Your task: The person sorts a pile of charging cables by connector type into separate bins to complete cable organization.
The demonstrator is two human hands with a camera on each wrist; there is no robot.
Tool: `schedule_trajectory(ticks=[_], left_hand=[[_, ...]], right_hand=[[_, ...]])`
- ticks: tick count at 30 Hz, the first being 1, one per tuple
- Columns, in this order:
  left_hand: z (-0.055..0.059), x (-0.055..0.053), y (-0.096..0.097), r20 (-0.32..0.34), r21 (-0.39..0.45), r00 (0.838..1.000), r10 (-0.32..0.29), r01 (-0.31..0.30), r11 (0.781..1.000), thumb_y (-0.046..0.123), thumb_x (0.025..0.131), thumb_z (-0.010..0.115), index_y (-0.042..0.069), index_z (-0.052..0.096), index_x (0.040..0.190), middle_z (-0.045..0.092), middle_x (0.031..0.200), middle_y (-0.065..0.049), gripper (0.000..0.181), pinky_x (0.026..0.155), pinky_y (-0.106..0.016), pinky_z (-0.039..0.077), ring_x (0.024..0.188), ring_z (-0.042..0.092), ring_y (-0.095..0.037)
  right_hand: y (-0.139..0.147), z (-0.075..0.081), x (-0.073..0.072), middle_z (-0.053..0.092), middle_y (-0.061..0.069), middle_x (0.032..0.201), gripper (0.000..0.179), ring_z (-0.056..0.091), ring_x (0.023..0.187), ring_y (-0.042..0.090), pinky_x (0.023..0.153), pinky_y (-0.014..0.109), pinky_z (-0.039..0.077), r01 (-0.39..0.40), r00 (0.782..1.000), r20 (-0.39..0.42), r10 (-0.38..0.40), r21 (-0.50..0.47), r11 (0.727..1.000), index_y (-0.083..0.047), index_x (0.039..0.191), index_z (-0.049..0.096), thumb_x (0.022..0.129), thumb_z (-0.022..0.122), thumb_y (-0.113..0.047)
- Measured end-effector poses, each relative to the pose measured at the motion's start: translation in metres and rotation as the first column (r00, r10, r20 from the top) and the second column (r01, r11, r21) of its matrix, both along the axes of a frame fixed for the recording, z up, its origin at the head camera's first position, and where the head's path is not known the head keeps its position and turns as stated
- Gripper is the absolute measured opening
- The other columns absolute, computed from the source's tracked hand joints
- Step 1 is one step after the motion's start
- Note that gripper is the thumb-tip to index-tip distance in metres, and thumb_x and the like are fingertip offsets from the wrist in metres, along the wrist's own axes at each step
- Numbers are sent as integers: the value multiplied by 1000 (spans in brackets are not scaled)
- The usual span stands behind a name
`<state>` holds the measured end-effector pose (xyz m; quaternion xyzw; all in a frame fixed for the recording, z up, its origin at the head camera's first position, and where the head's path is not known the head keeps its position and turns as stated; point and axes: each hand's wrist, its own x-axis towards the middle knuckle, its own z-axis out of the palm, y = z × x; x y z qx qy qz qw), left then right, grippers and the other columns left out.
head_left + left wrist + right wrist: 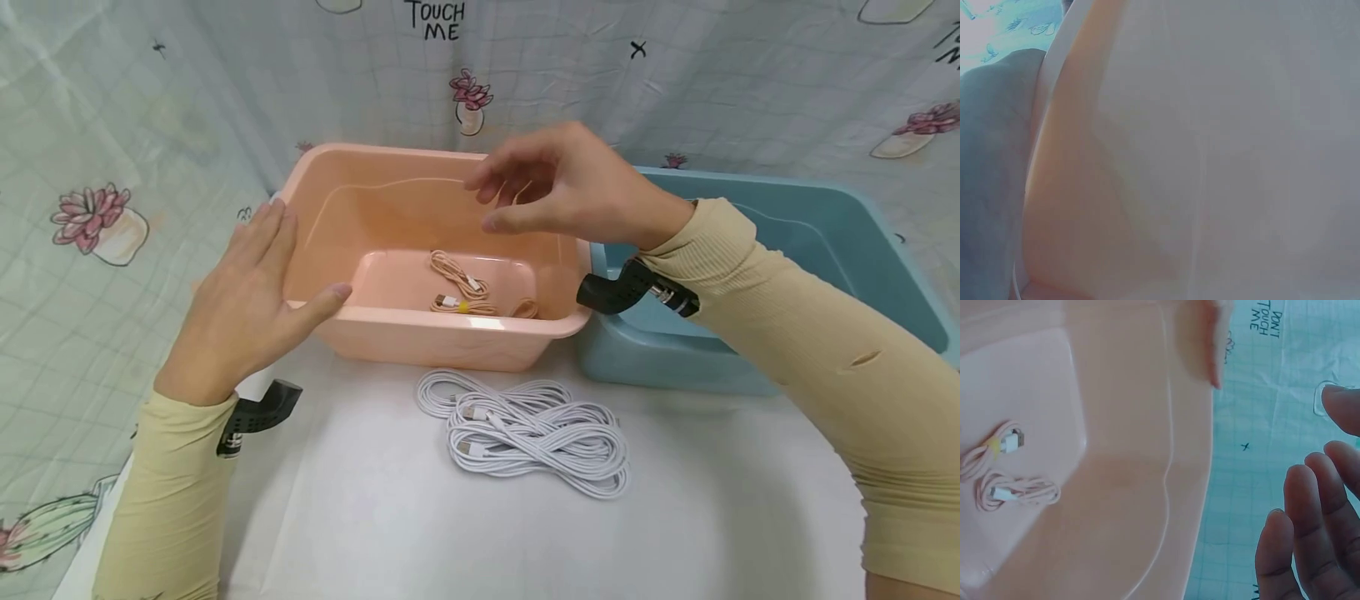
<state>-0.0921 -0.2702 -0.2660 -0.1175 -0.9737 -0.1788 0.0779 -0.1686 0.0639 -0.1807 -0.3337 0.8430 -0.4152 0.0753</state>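
My left hand (243, 304) lies with extended fingers along the left rim of a peach plastic bin (450, 342), its thumb over the front rim. In the left wrist view the bin wall (1066, 206) runs beside that hand. My right hand (562, 183) hovers over the bin's back right part, fingers loosely bent and holding nothing. On the bin floor lie bundled pinkish-tan USB cables: one coil (457, 275) toward the back, one with a yellow tie (465, 307), and another (525, 308) near the right wall. The right wrist view shows the yellow-tied cable (994, 447) too.
A blue bin (675, 362) stands against the peach bin's right side, under my right forearm. Several coiled white USB cables (540, 437) lie on the white tabletop (360, 500) in front. A patterned cloth (375, 92) hangs behind and to the left.
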Motion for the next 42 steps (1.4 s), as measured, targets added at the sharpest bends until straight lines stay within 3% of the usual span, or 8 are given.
schedule_trajectory(ticks=[9, 21, 25, 28, 29, 32, 35, 42], left_hand=[[-1, -2, -3, 41, 3, 999, 9, -9, 1000, 62, 91, 49, 13, 4, 157, 3, 166, -10, 93, 120, -65, 16, 156, 3, -32], [22, -8, 1, 185, -124, 982, -47, 71, 990, 62, 93, 45, 5, -3, 156, -6, 165, -15, 98, 123, -60, 7, 153, -2, -43], [34, -13, 3, 181, -167, 981, -72, 103, 981, 63, 89, 53, 2, 21, 153, 31, 150, -31, 94, 104, -65, 33, 131, 35, -51], [47, -21, 6, 180, -207, 980, -83, 120, 971, 63, 87, 57, 4, 30, 146, 47, 134, -27, 88, 93, -65, 37, 120, 41, -49], [51, -25, 7, 195, -225, 978, -80, 124, 966, 64, 87, 56, 6, 29, 149, 46, 138, -28, 89, 98, -67, 35, 127, 39, -52], [64, -38, 13, 209, -251, 974, -90, 142, 957, 65, 89, 53, 10, 17, 157, 31, 155, -30, 95, 116, -68, 17, 145, 22, -53], [75, -50, 24, 189, -255, 977, -95, 142, 956, 66, 90, 50, 12, 11, 158, 18, 161, -24, 95, 121, -65, 8, 149, 13, -49], [96, -75, 65, 104, -246, 981, -166, 187, 951, 65, 92, 46, 16, 14, 158, 14, 165, -13, 88, 121, -63, 16, 151, 15, -43]], right_hand=[[14, 1, 23, 71, 2, 102, 30, 65, 86, 15, 78, 25, 58, -47, 999, 13, 47, -20, 999, -14, 108, 74, 79, 80, -14], [43, -13, 60, 71, -3, 98, 30, 64, 81, 11, 73, 25, 57, -157, 987, -34, 154, -96, 983, -13, 108, 72, 79, 80, -12], [49, -18, 72, 70, -7, 97, 31, 64, 81, 9, 71, 26, 58, -208, 978, -51, 204, -123, 970, -15, 107, 72, 78, 81, -12], [53, -23, 80, 70, -8, 95, 30, 64, 80, 5, 69, 25, 58, -233, 971, -81, 225, -113, 966, -15, 108, 72, 79, 80, -13], [54, -25, 83, 70, -8, 94, 31, 64, 80, 4, 69, 25, 58, -237, 970, -90, 228, -109, 965, -15, 108, 72, 79, 81, -14], [59, -31, 90, 69, -8, 92, 32, 63, 80, 2, 68, 25, 58, -247, 964, -129, 233, -106, 963, -15, 108, 72, 77, 82, -14], [64, -39, 98, 69, -8, 90, 32, 63, 79, 2, 68, 22, 57, -250, 958, -174, 229, -109, 962, -16, 106, 72, 76, 83, -16], [72, -62, 113, 70, -9, 94, 31, 61, 80, 1, 70, 17, 54, -254, 950, -212, 228, -105, 961, -18, 106, 73, 77, 83, -18]])
